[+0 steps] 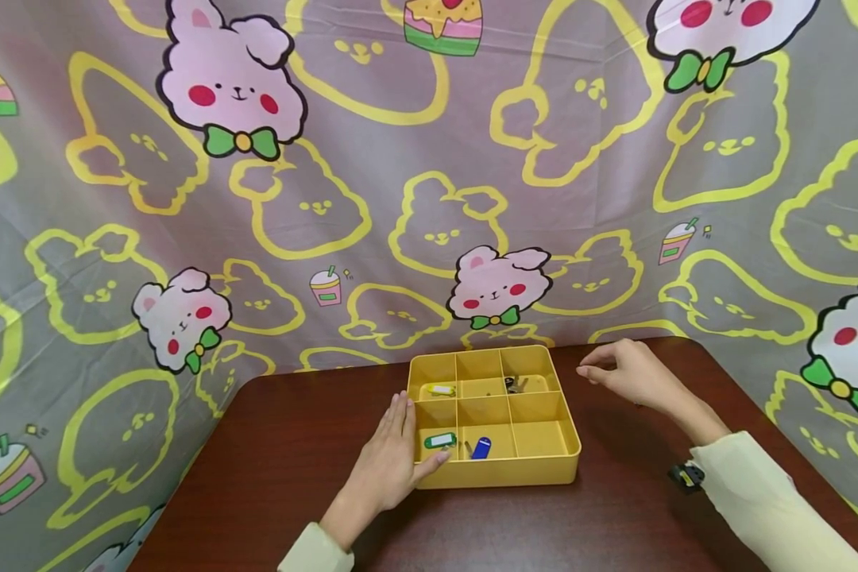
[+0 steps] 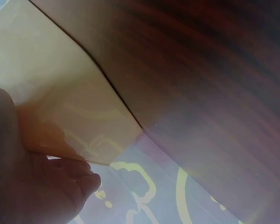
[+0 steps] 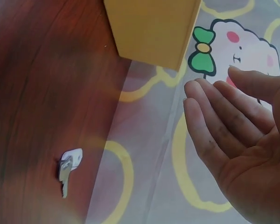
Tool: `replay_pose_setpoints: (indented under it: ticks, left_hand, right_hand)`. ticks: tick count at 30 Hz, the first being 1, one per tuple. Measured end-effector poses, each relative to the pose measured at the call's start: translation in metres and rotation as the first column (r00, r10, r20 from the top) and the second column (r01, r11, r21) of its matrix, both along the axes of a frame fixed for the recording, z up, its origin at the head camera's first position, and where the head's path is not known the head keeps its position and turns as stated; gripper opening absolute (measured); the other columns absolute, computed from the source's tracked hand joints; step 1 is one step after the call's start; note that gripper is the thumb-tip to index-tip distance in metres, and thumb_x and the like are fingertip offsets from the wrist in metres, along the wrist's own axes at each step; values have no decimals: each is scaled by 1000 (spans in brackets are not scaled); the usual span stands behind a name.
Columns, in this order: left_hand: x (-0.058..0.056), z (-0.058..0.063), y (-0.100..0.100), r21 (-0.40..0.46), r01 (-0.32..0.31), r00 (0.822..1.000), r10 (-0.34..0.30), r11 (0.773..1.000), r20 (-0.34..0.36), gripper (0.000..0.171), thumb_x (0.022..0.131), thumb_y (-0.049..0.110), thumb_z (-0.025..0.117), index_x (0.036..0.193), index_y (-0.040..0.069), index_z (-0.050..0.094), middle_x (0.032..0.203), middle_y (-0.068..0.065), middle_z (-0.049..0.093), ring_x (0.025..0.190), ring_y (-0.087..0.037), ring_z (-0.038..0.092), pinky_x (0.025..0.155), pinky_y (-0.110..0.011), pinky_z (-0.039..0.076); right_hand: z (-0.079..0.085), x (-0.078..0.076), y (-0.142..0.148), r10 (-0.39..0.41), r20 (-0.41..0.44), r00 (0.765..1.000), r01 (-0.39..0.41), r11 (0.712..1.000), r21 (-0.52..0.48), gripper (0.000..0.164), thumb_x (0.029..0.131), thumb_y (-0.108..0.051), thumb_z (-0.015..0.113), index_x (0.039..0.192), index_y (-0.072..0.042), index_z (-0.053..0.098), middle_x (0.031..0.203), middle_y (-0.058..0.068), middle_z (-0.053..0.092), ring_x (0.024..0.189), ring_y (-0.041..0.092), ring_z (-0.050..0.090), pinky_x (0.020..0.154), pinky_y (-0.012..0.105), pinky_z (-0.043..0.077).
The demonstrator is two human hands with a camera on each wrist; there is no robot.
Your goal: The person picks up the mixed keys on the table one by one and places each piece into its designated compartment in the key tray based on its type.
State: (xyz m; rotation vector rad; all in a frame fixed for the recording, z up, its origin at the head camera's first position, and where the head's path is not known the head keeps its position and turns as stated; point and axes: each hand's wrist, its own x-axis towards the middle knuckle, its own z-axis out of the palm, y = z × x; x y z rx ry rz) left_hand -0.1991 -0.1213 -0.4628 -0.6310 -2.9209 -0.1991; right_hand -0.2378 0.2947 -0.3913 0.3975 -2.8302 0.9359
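Observation:
A yellow divided box (image 1: 496, 474) with two rows of compartments stands on the table. My left hand (image 1: 386, 454) lies along its left wall with straight fingers, the thumb over the front left rim; in the left wrist view the fingertips reach the rim. Inside are a yellow key tag (image 1: 441, 390) at the back left, a green key tag (image 1: 440, 440) at the front left, a blue key tag (image 1: 481, 448) in the front middle, and keys with a black tag (image 1: 515, 385) at the back right. My right hand (image 1: 632, 372) hovers right of the box, fingers loosely bent, holding nothing.
A key with a white tag (image 3: 67, 167) lies on the brown table to the right of the box, largely hidden by my right hand in the head view. A patterned cloth (image 1: 372, 222) hangs behind the table (image 1: 293, 477). A small black device (image 1: 686, 477) sits at my right sleeve.

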Motion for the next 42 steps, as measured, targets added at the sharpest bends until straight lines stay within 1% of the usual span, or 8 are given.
replay_pose_setpoints:
  ticks: [5, 8, 11, 13, 23, 27, 35, 42]
  left_hand:
    - [0, -1, 0, 1, 2, 1000, -2, 1000, -10, 107, 100, 79, 37, 163, -8, 26, 174, -26, 17, 164, -39, 17, 131, -49, 30]
    - [0, -1, 0, 3, 2, 1000, -2, 1000, -11, 107, 100, 79, 37, 163, -7, 26, 174, -26, 17, 164, -39, 17, 131, -48, 30]
    - [-1, -1, 0, 6, 3, 1000, -3, 1000, -9, 107, 100, 78, 38, 163, -8, 25, 174, -26, 16, 164, -39, 17, 131, -49, 30]
    - [-1, -1, 0, 9, 6, 1000, -5, 1000, -10, 107, 101, 78, 38, 163, -8, 25, 174, -26, 16, 164, -40, 18, 131, -49, 30]
    - [0, -1, 0, 21, 14, 1000, -13, 1000, -21, 105, 101, 75, 42, 162, -9, 27, 174, -27, 17, 164, -40, 19, 130, -49, 30]
    - [0, -2, -1, 22, 14, 1000, -14, 1000, -19, 105, 101, 75, 44, 162, -9, 27, 174, -26, 17, 164, -40, 19, 130, -49, 30]
    - [1, -1, 0, 26, 15, 1000, -15, 1000, -17, 104, 101, 73, 45, 162, -9, 27, 174, -27, 17, 164, -40, 18, 130, -50, 30]
    - [1, -1, 0, 22, 17, 1000, -17, 1000, -18, 104, 101, 74, 44, 162, -9, 27, 174, -27, 17, 164, -41, 19, 130, -50, 30]
  right_hand:
    - [-4, 1, 6, -11, -19, 1000, 12, 1000, 23, 16, 97, -21, 74, 104, -9, 82, 97, 6, 81, 72, 13, 60, 60, 29, 49]
    - [-7, 2, 11, -16, -10, 1000, 17, 1000, 20, 18, 98, -22, 74, 107, -8, 81, 101, 8, 81, 64, 13, 60, 57, 30, 49]
    - [-9, 3, 15, -21, 19, 1000, 21, 1000, 1, 21, 98, -22, 73, 110, -6, 80, 99, 9, 79, 52, 15, 59, 50, 30, 49]
    - [-12, 4, 17, -26, 29, 999, 26, 1000, 1, 22, 99, -23, 72, 111, -5, 79, 98, 8, 78, 51, 15, 59, 48, 30, 48]
    - [-20, 7, 27, -42, 8, 999, 42, 998, 46, 19, 97, -20, 74, 108, -6, 79, 77, -3, 72, 61, 11, 60, 55, 26, 45]
    - [-24, 6, 31, -46, 8, 999, 45, 997, 62, 18, 96, -18, 75, 106, -4, 79, 81, 0, 75, 63, 10, 61, 56, 26, 46]
    - [-36, 5, 42, -36, -50, 998, 41, 994, 97, 13, 94, -11, 76, 101, -1, 79, 91, 8, 81, 67, 8, 65, 57, 24, 49]
    - [-46, 4, 53, -24, -80, 996, 35, 989, 142, 11, 93, -11, 76, 99, -3, 80, 90, 7, 81, 76, 12, 71, 61, 25, 52]
